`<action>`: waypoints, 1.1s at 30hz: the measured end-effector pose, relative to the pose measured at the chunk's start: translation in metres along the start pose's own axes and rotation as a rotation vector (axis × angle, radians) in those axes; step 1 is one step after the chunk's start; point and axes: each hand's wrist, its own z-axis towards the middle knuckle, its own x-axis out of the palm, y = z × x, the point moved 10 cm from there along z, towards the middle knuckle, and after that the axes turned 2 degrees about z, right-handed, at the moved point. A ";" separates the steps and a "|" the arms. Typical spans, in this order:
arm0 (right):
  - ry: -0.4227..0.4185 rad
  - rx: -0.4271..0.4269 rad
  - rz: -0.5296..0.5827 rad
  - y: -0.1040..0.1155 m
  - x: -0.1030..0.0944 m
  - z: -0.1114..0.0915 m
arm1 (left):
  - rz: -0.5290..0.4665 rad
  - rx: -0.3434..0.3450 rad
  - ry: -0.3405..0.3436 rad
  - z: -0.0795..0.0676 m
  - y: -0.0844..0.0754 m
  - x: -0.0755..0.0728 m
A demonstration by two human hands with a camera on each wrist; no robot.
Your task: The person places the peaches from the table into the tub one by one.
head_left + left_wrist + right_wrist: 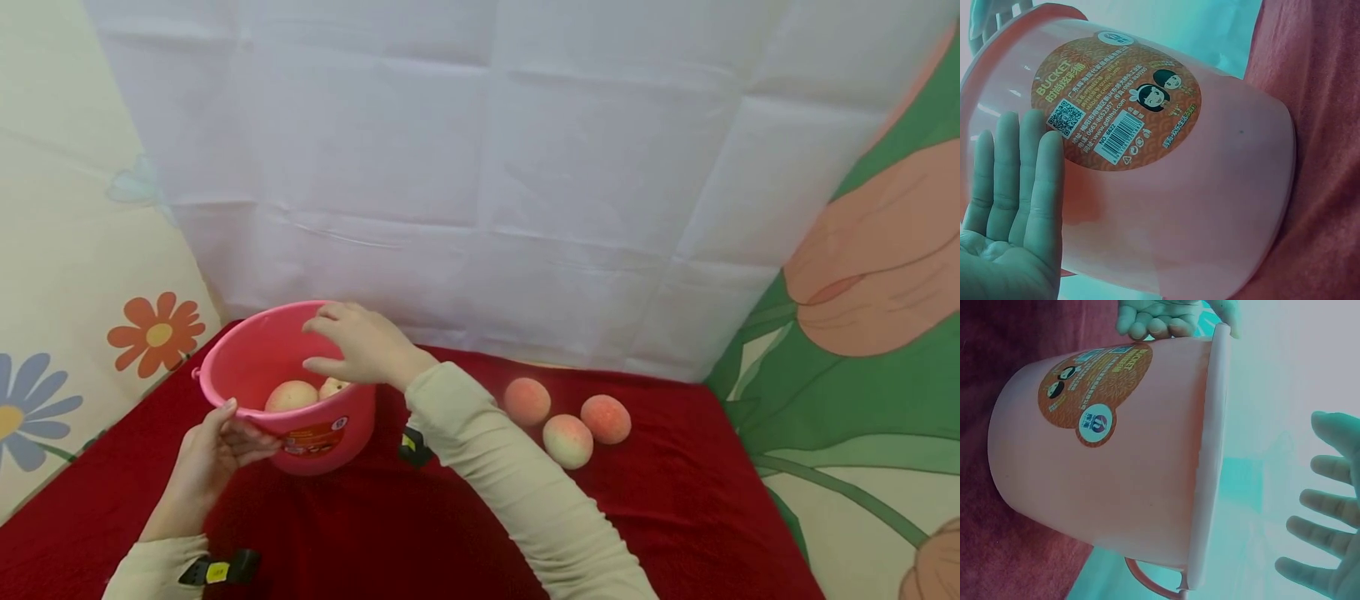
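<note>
A pink bucket (352, 429) with an orange label (1116, 106) stands on the red cloth. My left hand (217, 450) holds its near left side, thumb at the rim and fingers against the outer wall. Over the bucket's mouth is my right hand (367, 342), fingers spread and holding nothing; the right wrist view shows the same hand (1329, 506) apart from the rim. Inside the bucket lie a pale peach (292, 396) and a second round fruit (332, 387), partly hidden by the rim and my right hand.
Right of the bucket, three peaches (567, 441) sit close together on the red cloth (675, 500). A white sheet (480, 167) hangs behind the cloth. Flower-patterned hangings (52, 250) stand at both sides. The bucket's handle (1147, 581) hangs at its side.
</note>
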 end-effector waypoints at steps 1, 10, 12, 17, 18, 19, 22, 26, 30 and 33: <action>0.001 -0.001 0.000 0.000 0.000 -0.001 | -0.003 0.001 0.002 0.000 0.000 0.000; -0.012 0.013 0.040 -0.005 -0.005 -0.011 | -0.001 -0.009 0.005 0.002 0.000 -0.001; -0.015 0.014 0.051 -0.006 -0.007 -0.013 | -0.007 -0.009 0.009 0.002 0.000 -0.001; -0.012 0.020 0.067 -0.010 -0.009 -0.020 | -0.012 -0.015 0.007 0.002 0.002 -0.001; -0.011 0.021 0.068 -0.011 -0.008 -0.022 | -0.011 -0.017 0.003 0.003 0.002 -0.002; -0.010 0.023 0.069 -0.013 -0.008 -0.023 | -0.008 -0.020 0.000 0.003 0.002 -0.002; -0.004 0.027 0.078 -0.017 -0.006 -0.028 | -0.004 -0.027 -0.013 0.004 0.002 -0.004; 0.003 0.038 0.089 -0.022 -0.004 -0.034 | -0.001 -0.033 -0.026 0.004 0.003 -0.006; 0.002 0.059 0.096 -0.028 0.000 -0.040 | -0.004 -0.039 -0.035 0.002 0.003 -0.009; -0.011 0.059 0.086 -0.033 0.002 -0.044 | -0.011 -0.038 -0.034 0.001 0.003 -0.010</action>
